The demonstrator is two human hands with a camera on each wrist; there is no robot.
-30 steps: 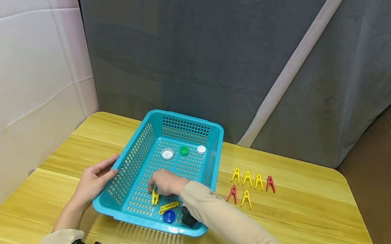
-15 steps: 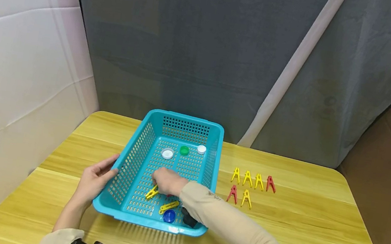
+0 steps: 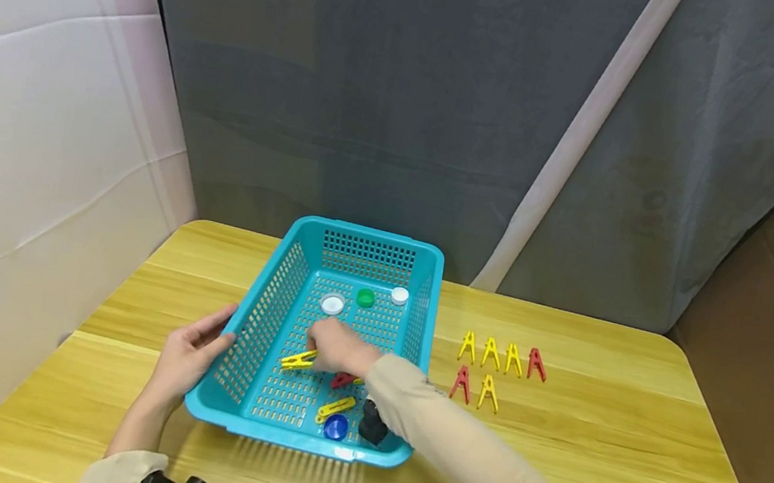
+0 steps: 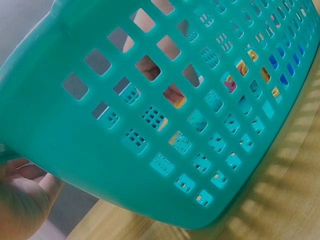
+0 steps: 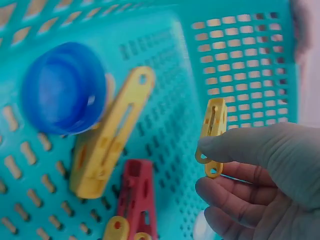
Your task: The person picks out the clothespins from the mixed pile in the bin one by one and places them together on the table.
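Observation:
My right hand (image 3: 341,347) is inside the turquoise basket (image 3: 297,443), pinching a yellow clothespin (image 5: 214,125) between thumb and fingers, its jaw end pointing away from the palm. At the basket's left rim, my left hand (image 3: 184,357) grips the edge; the left wrist view shows only part of that hand (image 4: 25,200) beside the basket wall. Below the right hand lie a red clothespin (image 5: 136,192), partly covered by a yellow one (image 5: 117,229), another yellow clothespin (image 3: 335,409) and a blue bottle cap (image 3: 335,427).
Toward the basket's far end lie a clear-rimmed white cap (image 3: 332,304), a green cap (image 3: 365,298) and a small white cap (image 3: 399,296). On the wooden table (image 3: 588,455), right of the basket, several yellow clothespins (image 3: 491,353) and two red clothespins (image 3: 537,364) form two rows.
My right hand has drawn slightly away and turned, swinging the yellow clothespin from pointing toward me to pointing left. More of the red clothespin shows now. The left hand stays at the rim.

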